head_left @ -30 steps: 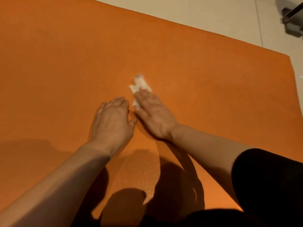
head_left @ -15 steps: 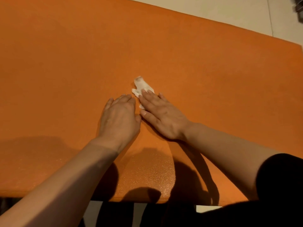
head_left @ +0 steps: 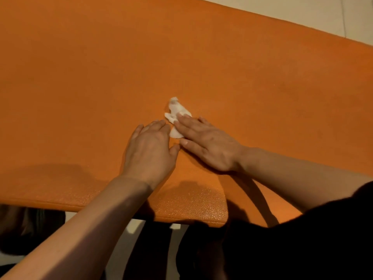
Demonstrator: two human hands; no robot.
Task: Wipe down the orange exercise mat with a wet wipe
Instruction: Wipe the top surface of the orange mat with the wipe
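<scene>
Orange foam fills most of the view: the mat point(head_left: 232, 73) lies flat on a pale tiled floor point(head_left: 314, 15), its long axis running from about 9 o'clock toward 3 o'clock and tilting down at the right. Its far edge slants from 12 o'clock down toward 3 o'clock, and its near edge crosses low in the view, from 9 o'clock toward 5 o'clock. The near strip shows a pebbled, glinting texture. Dark shadows of the arms fall on it around 6 o'clock.

A black sleeve point(head_left: 323, 229) covers the lower right corner at 5 o'clock.

Both bare forearms reach in from below. The left hand point(head_left: 150, 150) rests palm down on the mat just left of centre, fingers straight and together, pointing toward 12 o'clock, holding nothing. The right hand point(head_left: 207, 142) lies flat beside it, fingers extended toward 10 o'clock, pressing the wipe against the mat; the thumbs nearly touch.

The wipe point(head_left: 176, 110) is a small crumpled white wad near the centre. It is partly under the right fingertips, and its free end sticks out toward 11 o'clock.
</scene>
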